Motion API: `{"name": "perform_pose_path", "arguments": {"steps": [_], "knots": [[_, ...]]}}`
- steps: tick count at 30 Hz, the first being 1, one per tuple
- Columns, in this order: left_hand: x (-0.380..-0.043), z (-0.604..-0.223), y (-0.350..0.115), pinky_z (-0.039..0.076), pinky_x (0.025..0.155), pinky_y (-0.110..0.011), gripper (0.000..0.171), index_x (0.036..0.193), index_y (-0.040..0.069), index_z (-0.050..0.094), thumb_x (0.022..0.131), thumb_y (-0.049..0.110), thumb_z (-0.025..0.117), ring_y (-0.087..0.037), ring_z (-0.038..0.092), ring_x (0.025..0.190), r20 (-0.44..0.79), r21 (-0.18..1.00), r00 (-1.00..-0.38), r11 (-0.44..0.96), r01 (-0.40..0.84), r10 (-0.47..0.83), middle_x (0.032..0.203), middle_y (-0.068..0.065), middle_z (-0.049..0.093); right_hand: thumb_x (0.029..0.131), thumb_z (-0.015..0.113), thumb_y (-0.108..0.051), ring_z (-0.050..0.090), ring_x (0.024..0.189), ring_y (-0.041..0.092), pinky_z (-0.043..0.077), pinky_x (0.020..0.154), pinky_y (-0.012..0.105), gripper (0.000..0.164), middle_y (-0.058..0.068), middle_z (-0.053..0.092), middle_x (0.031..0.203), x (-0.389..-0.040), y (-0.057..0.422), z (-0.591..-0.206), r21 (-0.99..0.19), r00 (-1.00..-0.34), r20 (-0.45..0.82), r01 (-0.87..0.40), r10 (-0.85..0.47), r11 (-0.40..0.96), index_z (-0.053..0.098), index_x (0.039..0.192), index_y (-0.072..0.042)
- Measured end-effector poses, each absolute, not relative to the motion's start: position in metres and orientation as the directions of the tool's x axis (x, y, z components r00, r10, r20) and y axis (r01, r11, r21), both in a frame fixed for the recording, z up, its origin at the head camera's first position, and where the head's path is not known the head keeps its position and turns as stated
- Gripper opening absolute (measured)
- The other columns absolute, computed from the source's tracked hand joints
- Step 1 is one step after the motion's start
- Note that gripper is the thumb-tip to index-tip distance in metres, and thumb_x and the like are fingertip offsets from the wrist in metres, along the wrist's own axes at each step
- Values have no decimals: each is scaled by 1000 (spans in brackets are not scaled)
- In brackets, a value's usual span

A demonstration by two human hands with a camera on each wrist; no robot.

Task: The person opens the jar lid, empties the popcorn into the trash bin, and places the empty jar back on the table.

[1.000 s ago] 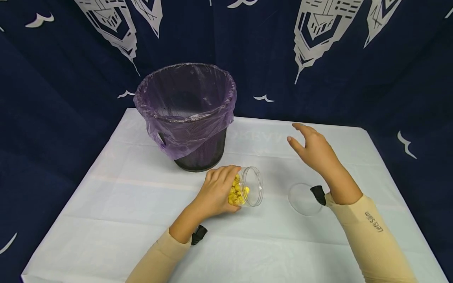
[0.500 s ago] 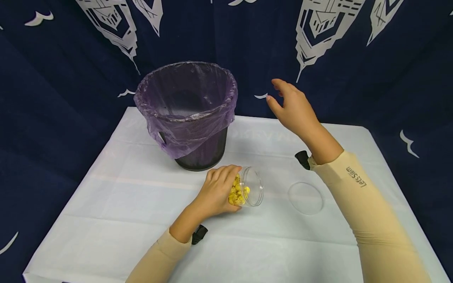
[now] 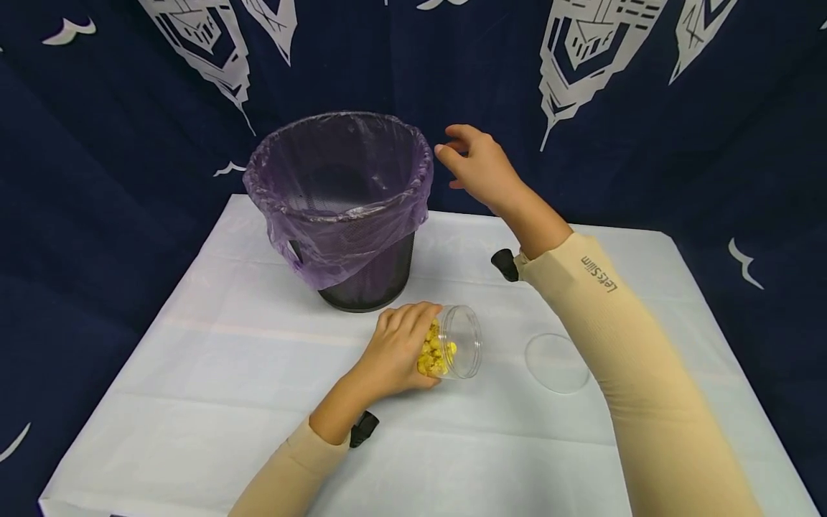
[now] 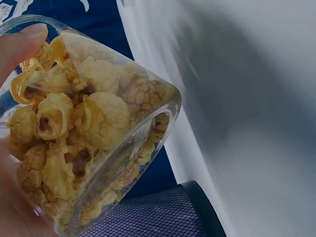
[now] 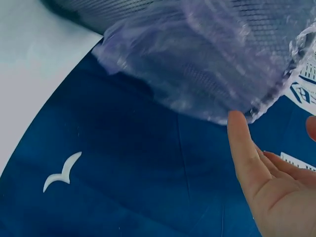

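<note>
My left hand [image 3: 390, 353] grips a clear plastic jar [image 3: 462, 342] lying on its side, its open mouth to the right. Caramel-coloured popcorn [image 4: 74, 123] fills much of it; the left wrist view shows the pieces through the wall and base. My right hand [image 3: 483, 166] is raised just right of the rim of a black mesh bin [image 3: 381, 278] lined with a purple plastic bag [image 3: 336, 251]. Its fingers are loosely bent, with nothing between them. In the right wrist view, the thumb tip overlaps the bag's edge.
A clear round lid [image 3: 557, 364] lies flat on the white-covered table [image 3: 194, 424], right of the jar. Behind the table hangs a dark blue curtain [image 3: 465, 86] with white prints. The bin stands at the table's back left.
My right hand has risen from above the lid and moved left to the bin's rim, its fingers bending a little more. The left hand and the jar have stayed in place.
</note>
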State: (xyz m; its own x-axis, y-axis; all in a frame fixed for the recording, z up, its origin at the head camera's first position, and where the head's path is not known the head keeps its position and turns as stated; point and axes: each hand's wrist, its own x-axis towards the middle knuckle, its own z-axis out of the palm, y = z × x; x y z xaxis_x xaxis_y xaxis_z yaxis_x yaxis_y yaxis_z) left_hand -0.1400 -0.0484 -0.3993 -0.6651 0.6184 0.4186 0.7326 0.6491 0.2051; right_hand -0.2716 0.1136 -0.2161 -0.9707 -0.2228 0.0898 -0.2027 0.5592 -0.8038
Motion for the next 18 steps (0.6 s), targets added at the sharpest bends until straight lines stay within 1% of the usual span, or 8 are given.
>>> {"name": "perform_pose_path", "arguments": {"steps": [4,9,12,18], "knots": [[-140,-399,-48,28,91,-43,103,130,5,36,47,42,84,-27,38,114,416,211,-666,647,733,619,126,-10,41,95,44,-27,46,110,20,48,80,29,57,11,39,133,-274,102,-215,-891,-978,-8,-88,-209,445,21,141,-4],[-139,-400,-48,29,90,-43,103,129,4,36,47,42,84,-27,38,113,426,210,-662,644,735,617,126,-10,42,94,47,-21,48,111,23,47,81,31,56,13,40,130,-277,90,-220,-950,-978,-88,26,-190,310,23,140,-2],[-139,-400,-47,29,90,-43,102,129,4,37,46,42,83,-27,39,113,433,206,-659,645,736,615,125,-10,42,92,49,-17,47,113,23,45,84,34,55,15,43,128,-277,86,-224,-965,-977,-92,40,-190,261,24,139,-1],[-137,-400,-49,29,90,-43,101,129,5,37,48,44,82,-26,39,113,430,212,-678,664,717,596,125,-9,42,90,51,-8,47,114,24,45,85,37,57,18,41,129,-277,84,-229,-969,-977,-76,25,-200,246,23,139,0]]}}
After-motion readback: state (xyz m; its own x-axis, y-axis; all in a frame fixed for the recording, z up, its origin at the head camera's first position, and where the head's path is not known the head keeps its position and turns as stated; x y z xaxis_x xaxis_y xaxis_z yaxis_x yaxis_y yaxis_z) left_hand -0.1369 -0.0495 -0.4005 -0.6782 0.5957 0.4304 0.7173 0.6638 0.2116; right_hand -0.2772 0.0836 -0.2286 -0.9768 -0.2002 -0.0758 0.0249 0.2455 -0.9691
